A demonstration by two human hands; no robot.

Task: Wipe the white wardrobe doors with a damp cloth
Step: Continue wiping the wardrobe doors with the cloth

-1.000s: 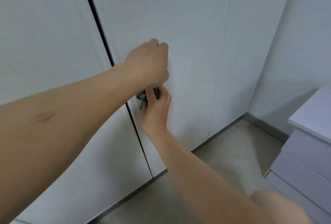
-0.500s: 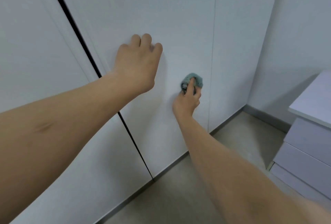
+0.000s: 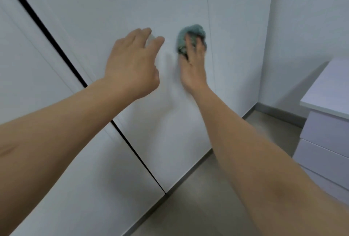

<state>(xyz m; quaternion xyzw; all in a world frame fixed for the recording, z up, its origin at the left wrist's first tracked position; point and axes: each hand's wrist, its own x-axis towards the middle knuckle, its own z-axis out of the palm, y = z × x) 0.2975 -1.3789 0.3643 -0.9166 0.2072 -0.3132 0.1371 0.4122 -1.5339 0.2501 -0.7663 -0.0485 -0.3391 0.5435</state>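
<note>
Smooth white wardrobe doors [image 3: 117,9] fill most of the view, split by a dark gap on the left and a thin seam on the right, and they meet a grey-beige floor [image 3: 198,207] at the bottom. A pale chest of drawers [image 3: 328,141] with flat fronts stands in the right corner against a plain wall [image 3: 311,18]. A crumpled, fuzzy teal cloth [image 3: 190,34] lies flat on the door beneath the right hand [image 3: 192,66], whose straight fingers press it there. The left hand [image 3: 132,64] is just beside it, fingers relaxed and spread, holding nothing, at the same door.
</note>
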